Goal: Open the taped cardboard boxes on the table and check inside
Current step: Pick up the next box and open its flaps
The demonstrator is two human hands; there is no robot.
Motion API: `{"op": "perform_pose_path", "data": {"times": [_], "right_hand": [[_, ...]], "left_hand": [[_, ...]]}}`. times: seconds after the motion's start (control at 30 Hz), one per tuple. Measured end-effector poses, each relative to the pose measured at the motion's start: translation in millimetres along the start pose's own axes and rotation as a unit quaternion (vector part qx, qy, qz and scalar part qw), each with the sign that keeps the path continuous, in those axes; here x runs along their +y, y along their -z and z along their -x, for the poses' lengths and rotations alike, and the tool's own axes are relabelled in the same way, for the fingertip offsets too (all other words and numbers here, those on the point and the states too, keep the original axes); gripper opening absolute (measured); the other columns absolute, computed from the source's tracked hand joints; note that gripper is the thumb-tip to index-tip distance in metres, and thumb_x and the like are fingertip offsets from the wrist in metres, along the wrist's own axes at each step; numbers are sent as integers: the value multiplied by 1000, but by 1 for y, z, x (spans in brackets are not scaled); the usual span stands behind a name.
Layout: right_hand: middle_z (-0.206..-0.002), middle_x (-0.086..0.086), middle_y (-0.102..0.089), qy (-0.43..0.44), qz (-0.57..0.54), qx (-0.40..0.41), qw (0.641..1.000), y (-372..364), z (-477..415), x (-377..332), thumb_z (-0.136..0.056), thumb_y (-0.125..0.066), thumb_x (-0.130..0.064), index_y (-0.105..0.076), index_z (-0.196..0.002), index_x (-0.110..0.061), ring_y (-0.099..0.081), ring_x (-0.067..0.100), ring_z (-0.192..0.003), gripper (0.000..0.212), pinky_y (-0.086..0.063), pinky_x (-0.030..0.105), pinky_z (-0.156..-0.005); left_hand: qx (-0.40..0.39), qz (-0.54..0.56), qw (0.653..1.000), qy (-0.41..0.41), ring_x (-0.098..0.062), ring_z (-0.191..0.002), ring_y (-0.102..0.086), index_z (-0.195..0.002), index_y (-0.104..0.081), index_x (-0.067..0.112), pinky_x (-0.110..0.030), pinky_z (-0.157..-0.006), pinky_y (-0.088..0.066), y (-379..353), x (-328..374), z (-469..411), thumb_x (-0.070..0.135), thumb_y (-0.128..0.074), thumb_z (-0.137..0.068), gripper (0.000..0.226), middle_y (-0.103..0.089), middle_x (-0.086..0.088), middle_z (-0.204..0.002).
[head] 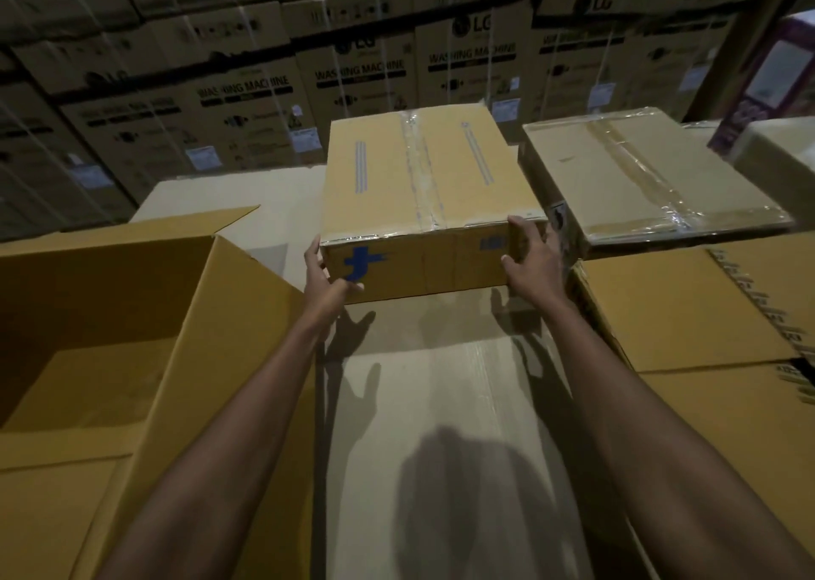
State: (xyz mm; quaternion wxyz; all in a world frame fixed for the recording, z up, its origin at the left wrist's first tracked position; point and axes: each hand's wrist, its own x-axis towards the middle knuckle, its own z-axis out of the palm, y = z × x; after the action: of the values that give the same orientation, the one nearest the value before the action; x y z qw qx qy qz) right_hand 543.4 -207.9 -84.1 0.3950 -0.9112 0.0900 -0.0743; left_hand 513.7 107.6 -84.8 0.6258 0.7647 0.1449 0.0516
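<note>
Filling the top of the frame stood a wall of stacked cartons, several printed WASHING MACHINE. Open box took the lower left, flaps raised. Pale cardboard sheet ran down the bottom centre beneath both forearms. Taped box sat at centre frame above the sheet's far end, top flaps closed; could not tell whether resting or lifted. Second box, upper right, lay just beside it, also taped. Left hand grasped the taped box's near left corner, thumb on the front face, fingers along the side. Right hand grasped the near right corner likewise. Clear tape ran along the top seam. Blue mark showed on the front face, beside the left thumb.
</note>
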Motion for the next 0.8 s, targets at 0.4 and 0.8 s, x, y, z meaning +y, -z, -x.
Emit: {"op": "perform_pose_path", "data": {"times": [0.4, 0.8], "right_hand": [[-150, 14, -46, -14, 45, -9, 999, 37, 102, 6, -91, -59, -6, -53, -145, -45, -45, 32, -137, 67, -36, 46, -115], [-157, 8, -39, -19, 41, 33, 998, 70, 295, 40, -98, -57, -13, -53, -137, -57, -51, 33, -132, 59, -51, 45, -103]], "left_hand": [[38, 85, 996, -6, -19, -132, -45, -158, -28, 28, -30, -70, -63, 27, -23, 105, -29, -55, -77, 103, -38, -4, -156], [146, 58, 987, 22, -19, -147, -32, -157, -23, 38, -32, -114, -39, 42, -54, 310, -9, -68, -84, 97, -30, 1, -164]]}}
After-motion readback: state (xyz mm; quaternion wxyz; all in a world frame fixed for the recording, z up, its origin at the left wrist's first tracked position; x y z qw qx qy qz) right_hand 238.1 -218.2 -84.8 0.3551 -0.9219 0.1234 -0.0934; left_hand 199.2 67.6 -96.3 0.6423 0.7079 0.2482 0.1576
